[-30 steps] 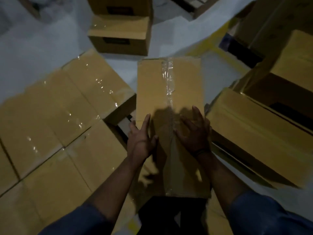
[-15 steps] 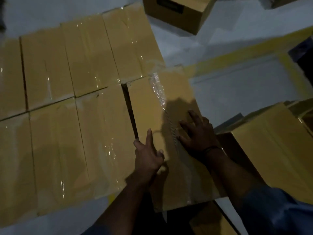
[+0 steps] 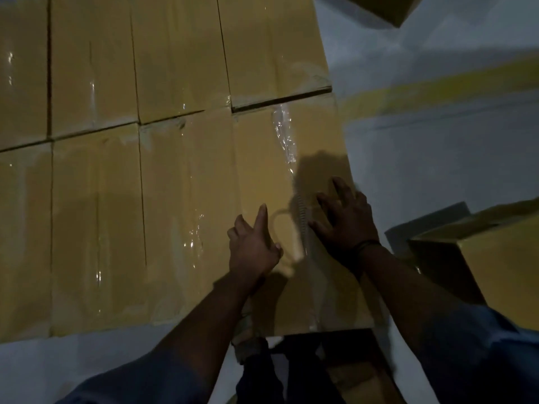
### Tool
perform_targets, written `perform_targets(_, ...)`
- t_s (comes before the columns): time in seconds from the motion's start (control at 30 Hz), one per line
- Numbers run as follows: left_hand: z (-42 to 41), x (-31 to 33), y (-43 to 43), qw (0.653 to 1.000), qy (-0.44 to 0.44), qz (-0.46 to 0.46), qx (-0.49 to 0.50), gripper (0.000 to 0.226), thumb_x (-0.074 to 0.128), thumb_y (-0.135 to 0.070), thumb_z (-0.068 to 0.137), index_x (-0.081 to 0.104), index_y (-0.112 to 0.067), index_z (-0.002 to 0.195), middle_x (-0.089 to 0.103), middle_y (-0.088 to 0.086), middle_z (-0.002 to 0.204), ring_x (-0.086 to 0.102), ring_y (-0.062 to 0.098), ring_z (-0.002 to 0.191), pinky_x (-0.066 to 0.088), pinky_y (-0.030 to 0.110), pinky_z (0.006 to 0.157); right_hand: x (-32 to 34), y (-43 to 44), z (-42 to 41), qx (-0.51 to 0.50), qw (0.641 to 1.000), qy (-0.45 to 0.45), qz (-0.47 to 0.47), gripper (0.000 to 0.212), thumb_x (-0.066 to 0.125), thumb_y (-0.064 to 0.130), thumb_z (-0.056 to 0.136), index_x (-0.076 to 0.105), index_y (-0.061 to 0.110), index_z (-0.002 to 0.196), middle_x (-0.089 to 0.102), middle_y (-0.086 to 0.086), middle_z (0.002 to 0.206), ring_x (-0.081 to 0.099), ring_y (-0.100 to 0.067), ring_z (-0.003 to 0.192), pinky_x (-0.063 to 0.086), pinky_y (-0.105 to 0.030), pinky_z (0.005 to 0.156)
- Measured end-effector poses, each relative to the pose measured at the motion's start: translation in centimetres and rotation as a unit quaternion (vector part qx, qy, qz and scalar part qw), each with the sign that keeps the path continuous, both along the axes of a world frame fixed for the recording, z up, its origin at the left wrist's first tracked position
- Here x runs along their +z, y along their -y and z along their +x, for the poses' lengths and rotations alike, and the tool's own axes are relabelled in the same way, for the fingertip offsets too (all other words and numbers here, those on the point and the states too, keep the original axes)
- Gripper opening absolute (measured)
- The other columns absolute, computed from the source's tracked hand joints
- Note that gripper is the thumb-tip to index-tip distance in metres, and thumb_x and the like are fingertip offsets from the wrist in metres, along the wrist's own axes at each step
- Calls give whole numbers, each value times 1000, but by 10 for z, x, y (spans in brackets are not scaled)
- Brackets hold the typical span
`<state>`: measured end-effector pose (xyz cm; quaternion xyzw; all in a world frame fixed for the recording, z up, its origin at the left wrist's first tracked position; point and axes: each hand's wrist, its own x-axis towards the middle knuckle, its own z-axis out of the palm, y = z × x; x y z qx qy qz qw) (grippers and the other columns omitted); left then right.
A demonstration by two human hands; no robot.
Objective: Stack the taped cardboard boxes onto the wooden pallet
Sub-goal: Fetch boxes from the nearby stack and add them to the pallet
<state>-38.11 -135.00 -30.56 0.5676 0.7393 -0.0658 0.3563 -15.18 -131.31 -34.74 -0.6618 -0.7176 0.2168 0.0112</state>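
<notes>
Tan cardboard fills the head view, dim under weak light; the taped box (image 3: pixel 262 170) lies flat at the near right corner of a tight layer of boxes, its left side touching the neighbouring box (image 3: pixel 186 214) and its far end meeting a far-row box (image 3: pixel 274 45); its long axis runs from us away into the scene, the far end leaning a little to the left; a strip of clear tape (image 3: pixel 284 135) follows that axis down the middle of the top, wrinkled and shining at the far end. We cannot read any print or label in this light. Our left grip (image 3: pixel 252 243) rests on the top left of the tape, forefinger straight and pointing away, thumb out to the side, pinching nothing; our right grip (image 3: pixel 347 223) lies flat just right of the tape, fingers spread and pressed on the cardboard; a dark band (image 3: pixel 364 246) circles that wrist, and blue sleeves (image 3: pixel 481 360) cover both arms. To the right, apart from the layer, a loose box (image 3: pixel 495 258) sits on the pale grey floor (image 3: pixel 437 170); a yellow line (image 3: pixel 437 88) crosses the floor beyond.
</notes>
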Motion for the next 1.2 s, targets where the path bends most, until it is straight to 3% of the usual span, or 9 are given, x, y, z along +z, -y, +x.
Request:
perform_targets(0.23,-11,-27,-10,997,-3,15,-73,92,69,-48,92,12,-42,163,-19,14,168,7,44,149,30,55,116,-22,-25,-3,14,999,3,-49,75,60,69,85,37,39,150,4,2,168,30,-46,138,42,-59,105)
perform_targets(0.37,-12,-29,-8,990,-36,14,-137,94,69,-50,92,7,-43,163,-32,14,166,5,42,150,27,54,119,-28,-28,-3,22,996,6,-81,77,60,66,86,30,40,152,-3,3,168,24,-50,141,41,-62,106)
perform_targets(0.6,-11,-22,24,978,-61,-32,-198,121,78,-58,81,-10,-40,163,-39,17,162,-12,44,155,17,53,124,-9,-1,-9,58,984,59,-159,101,64,75,78,16,37,158,-16,-2,168,-11,-52,149,36,-69,107)
perform_targets(0.73,-10,-15,61,965,-88,-31,-245,127,77,-62,80,-16,-34,162,-34,26,162,-6,49,154,23,53,122,7,53,-10,112,963,110,-217,120,60,85,70,-3,36,159,-28,-7,165,-24,-47,148,29,-69,111)
perform_targets(0.83,-14,-12,84,952,-111,-28,-285,144,85,-64,68,-20,-32,161,-28,31,162,0,50,155,31,52,119,13,92,-9,152,946,135,-254,129,65,82,70,-18,34,157,-43,-11,157,-36,-50,142,21,-75,110)
perform_targets(0.93,-21,-16,97,947,-106,-14,-304,158,93,-60,57,-22,-31,161,-26,32,163,-2,47,155,30,50,120,10,120,-7,167,938,147,-266,138,71,78,67,-25,34,155,-51,-11,151,-39,-52,139,17,-80,107)
perform_targets(1.0,-27,-22,101,945,-102,12,-310,152,94,-51,60,-16,-30,163,-22,33,164,4,47,155,35,49,117,7,128,-9,167,937,168,-258,139,74,75,68,-26,33,154,-52,-12,150,-36,-53,140,20,-79,107)
perform_targets(1.1,-36,-29,104,949,-78,49,-303,145,97,-39,53,8,-26,166,-4,36,166,25,51,149,50,48,101,6,128,-11,165,940,166,-249,131,74,68,75,-26,35,154,-49,-12,153,-33,-54,142,20,-78,108)
perform_targets(1.2,-43,-34,108,950,-45,59,-304,144,97,-41,51,12,-24,166,-1,35,166,26,53,149,52,49,99,6,131,-9,172,942,158,-241,122,73,62,81,-20,35,156,-42,-12,158,-31,-53,143,17,-78,109)
